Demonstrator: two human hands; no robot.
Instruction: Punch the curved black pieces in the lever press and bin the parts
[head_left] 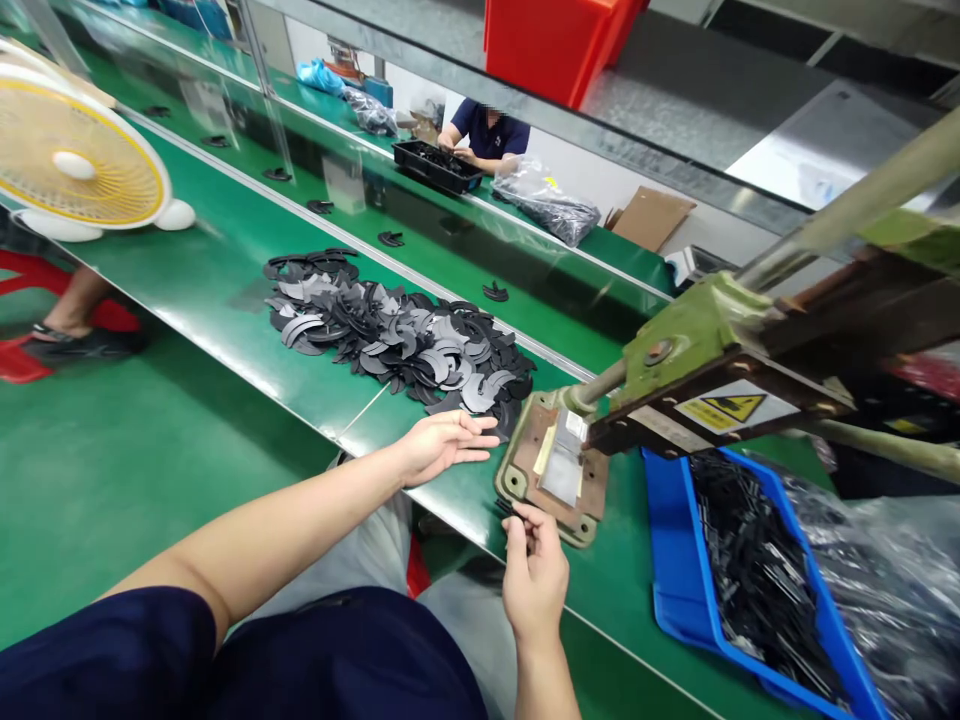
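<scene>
My left hand [452, 446] is stretched out with its fingers apart, beside the near right end of a heap of dark curved plastic pieces [405, 335]. Nothing shows in it. My right hand [535, 570] is closed in a pinch at the front corner of a green hand press [660, 370]. Between its thumb and fingers is a small black piece [505, 508], mostly hidden, whose kind I cannot make out. On the press's base plate [517, 455] lies a pale metal block [562, 470], with the press head above and to its right.
A blue bin [675, 560] of thin black parts stands right of the press, next to clear plastic bags [885, 580]. Single curved pieces [390, 239] lie along the green conveyor [450, 265]. A fan [75, 150] is at left. Across the line sits a co-worker [495, 135] by a black tray [439, 170].
</scene>
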